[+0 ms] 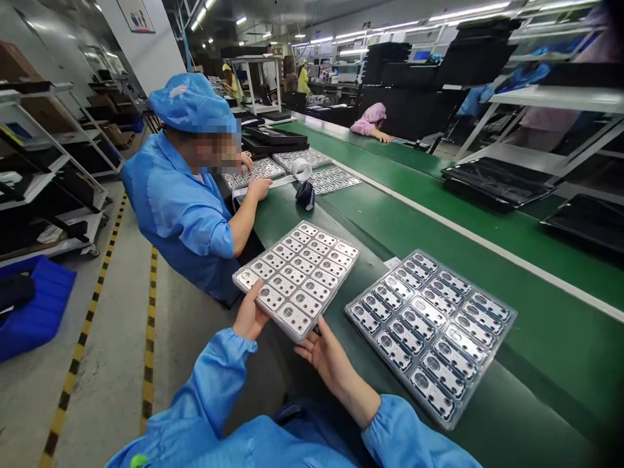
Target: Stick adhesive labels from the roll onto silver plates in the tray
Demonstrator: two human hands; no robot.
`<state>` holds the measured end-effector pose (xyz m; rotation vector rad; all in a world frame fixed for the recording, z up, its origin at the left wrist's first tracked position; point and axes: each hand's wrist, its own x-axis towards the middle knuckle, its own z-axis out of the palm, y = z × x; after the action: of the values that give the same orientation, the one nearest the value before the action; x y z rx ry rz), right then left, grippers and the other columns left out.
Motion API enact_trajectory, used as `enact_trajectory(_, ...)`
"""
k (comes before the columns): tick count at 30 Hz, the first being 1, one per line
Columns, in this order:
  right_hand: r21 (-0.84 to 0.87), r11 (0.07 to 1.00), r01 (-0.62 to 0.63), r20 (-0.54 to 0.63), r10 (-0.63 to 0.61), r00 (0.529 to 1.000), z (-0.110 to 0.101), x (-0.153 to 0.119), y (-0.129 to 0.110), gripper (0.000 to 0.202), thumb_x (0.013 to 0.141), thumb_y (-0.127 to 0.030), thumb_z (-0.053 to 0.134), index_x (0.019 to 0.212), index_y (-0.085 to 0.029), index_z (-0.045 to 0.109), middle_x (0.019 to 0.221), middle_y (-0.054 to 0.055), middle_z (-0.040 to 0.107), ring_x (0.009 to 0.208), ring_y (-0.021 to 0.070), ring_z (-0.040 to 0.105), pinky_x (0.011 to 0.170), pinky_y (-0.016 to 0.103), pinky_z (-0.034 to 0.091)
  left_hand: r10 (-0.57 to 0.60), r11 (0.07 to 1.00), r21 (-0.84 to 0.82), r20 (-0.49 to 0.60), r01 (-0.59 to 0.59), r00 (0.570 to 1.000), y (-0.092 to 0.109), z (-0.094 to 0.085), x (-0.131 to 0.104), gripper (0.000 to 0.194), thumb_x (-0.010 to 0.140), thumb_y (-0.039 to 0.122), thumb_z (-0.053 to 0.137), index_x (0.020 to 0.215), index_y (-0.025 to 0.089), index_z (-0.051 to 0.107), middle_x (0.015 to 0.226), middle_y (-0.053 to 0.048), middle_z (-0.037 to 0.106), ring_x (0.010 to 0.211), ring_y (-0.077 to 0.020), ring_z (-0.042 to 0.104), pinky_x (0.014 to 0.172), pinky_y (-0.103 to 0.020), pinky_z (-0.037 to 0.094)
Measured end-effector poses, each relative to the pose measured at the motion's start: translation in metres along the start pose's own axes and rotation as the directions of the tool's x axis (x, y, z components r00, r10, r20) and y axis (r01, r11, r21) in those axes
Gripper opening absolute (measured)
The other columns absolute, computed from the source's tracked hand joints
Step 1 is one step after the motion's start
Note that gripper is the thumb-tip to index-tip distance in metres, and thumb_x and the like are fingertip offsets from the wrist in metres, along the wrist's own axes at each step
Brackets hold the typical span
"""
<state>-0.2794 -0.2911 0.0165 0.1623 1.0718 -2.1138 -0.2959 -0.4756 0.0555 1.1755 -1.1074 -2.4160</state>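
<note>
A clear plastic tray [298,335] filled with rows of flat silvery plates, each with a round mark and small dark holes, is held tilted in front of me. My left hand [250,316] grips its left edge, thumb on top and fingers underneath, partly hidden. At the near corner, my right hand [327,356] has its thumb against the edge and its fingers below. To the right, a second clear tray [509,317] of similar plates with dark edging lies on the green bench [546,377].
A co-worker in blue [180,195] sits at left, hands over more plate sheets. Near them are a white tape roll [301,169] and a dark round object [305,195]. Black trays [497,181] lie across the bench. A blue bin [41,305] stands on the floor.
</note>
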Motion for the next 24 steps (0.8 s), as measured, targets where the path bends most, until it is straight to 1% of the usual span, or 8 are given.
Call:
enact_trajectory(3,0.118,0.989,0.084,-0.049,-0.079,0.996,0.003,0.006,-0.013,0.064,0.074,-0.067,0.073,0.118,-0.024,0.055,0.107,0.006,0.073,0.085,0.0173,0.071,0.078,0.032,0.056,-0.022,1.000,0.009,0.020,0.021,1.000,0.011,-0.012,-0.004,0.026,0.092,0.029,0.061,0.111,0.013,0.067,0.091,-0.009,0.077,0.073,-0.0211,0.073,0.067,-0.034,0.060)
enact_trajectory(6,0.159,0.972,0.175,-0.135,-0.155,0.979,0.007,0.017,-0.023,0.063,0.069,-0.062,0.079,0.114,-0.025,0.055,0.105,0.004,0.072,0.085,0.0195,0.070,0.074,0.034,0.057,-0.044,0.999,0.034,0.060,0.042,0.997,0.021,-0.029,-0.006,0.027,0.093,0.026,0.060,0.116,0.012,0.065,0.092,-0.010,0.077,0.077,-0.0225,0.074,0.072,-0.035,0.062)
enact_trajectory(8,0.169,0.961,0.219,-0.166,-0.191,0.967,0.012,0.026,-0.027,0.062,0.068,-0.059,0.082,0.112,-0.027,0.053,0.104,0.002,0.072,0.084,0.0192,0.070,0.073,0.035,0.058,-0.061,0.997,0.057,0.088,0.056,0.994,0.025,-0.041,-0.008,0.028,0.094,0.024,0.057,0.117,0.010,0.064,0.090,-0.011,0.077,0.079,-0.0232,0.075,0.076,-0.037,0.063)
enact_trajectory(11,0.175,0.952,0.251,-0.174,-0.221,0.960,0.018,0.035,-0.029,0.061,0.066,-0.052,0.086,0.112,-0.029,0.052,0.101,-0.001,0.071,0.076,0.0161,0.069,0.071,0.034,0.058,-0.060,0.995,0.080,0.112,0.051,0.992,0.028,-0.057,-0.011,0.029,0.096,0.022,0.051,0.120,0.009,0.062,0.087,-0.011,0.077,0.080,-0.0236,0.075,0.079,-0.038,0.063)
enact_trajectory(14,0.180,0.950,0.257,-0.162,-0.229,0.960,0.020,0.035,-0.027,0.063,0.067,-0.043,0.087,0.116,-0.031,0.051,0.100,-0.003,0.072,0.069,0.0143,0.069,0.069,0.035,0.058,-0.042,0.998,0.059,0.157,0.033,0.987,0.028,-0.069,-0.014,0.033,0.097,0.021,0.048,0.127,0.009,0.059,0.090,-0.011,0.078,0.087,-0.0245,0.076,0.087,-0.040,0.062)
enact_trajectory(17,0.188,0.945,0.269,-0.148,-0.243,0.959,0.019,0.027,-0.024,0.067,0.068,-0.038,0.086,0.124,-0.035,0.049,0.105,-0.003,0.072,0.069,0.0144,0.069,0.068,0.035,0.058,-0.029,0.999,0.033,0.174,0.024,0.984,0.027,-0.076,-0.017,0.039,0.096,0.019,0.048,0.133,0.011,0.055,0.094,-0.011,0.078,0.097,-0.0262,0.075,0.094,-0.042,0.060)
enact_trajectory(20,0.195,0.933,0.304,-0.126,-0.283,0.951,0.022,0.014,-0.024,0.072,0.072,-0.038,0.083,0.132,-0.040,0.044,0.109,-0.004,0.072,0.071,0.0141,0.070,0.067,0.033,0.058,-0.011,1.000,0.027,0.170,0.006,0.985,0.025,-0.078,-0.020,0.044,0.094,0.018,0.048,0.138,0.014,0.053,0.099,-0.011,0.078,0.106,-0.0278,0.072,0.098,-0.045,0.058)
enact_trajectory(24,0.155,0.919,0.361,-0.073,-0.354,0.932,0.029,-0.007,-0.042,0.078,0.075,-0.039,0.081,0.141,-0.041,0.039,0.097,-0.005,0.073,0.067,0.0134,0.068,0.061,0.028,0.056,0.084,0.995,0.030,0.214,-0.093,0.973,0.027,-0.071,-0.031,0.051,0.090,0.025,0.054,0.140,0.021,0.052,0.113,-0.010,0.075,0.121,-0.0310,0.064,0.105,-0.050,0.054)
